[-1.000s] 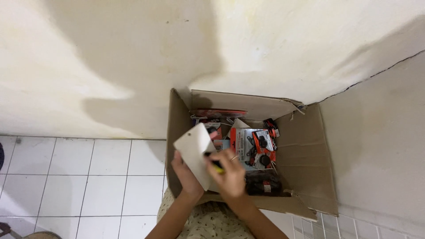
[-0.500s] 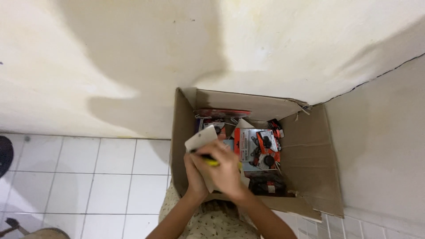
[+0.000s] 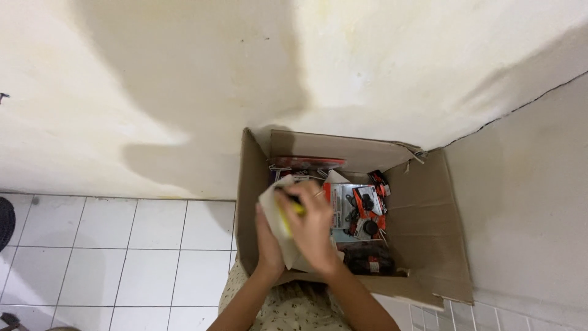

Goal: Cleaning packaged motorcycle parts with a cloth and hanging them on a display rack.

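An open cardboard box (image 3: 429, 227) stands on the floor against the wall, packed with red, black and silver packaged items (image 3: 358, 208). Over its left half my left hand (image 3: 267, 242) grips a flat white card-like package (image 3: 272, 205) from below. On top of that package lies my right hand (image 3: 312, 227), its fingers closed around a small yellow and black object (image 3: 293, 207). Both hands partly hide the white package, and what lies under them in the box is hidden.
White floor tiles (image 3: 122, 251) spread to the left of the box. A cream wall (image 3: 184, 79) rises behind it and another wall (image 3: 533, 202) closes the right side. A dark round thing (image 3: 5, 224) pokes in at the left edge.
The white package has tilted and come down toward the box, and my right hand now covers more of it. The view has drifted slightly, so the box sits further right.
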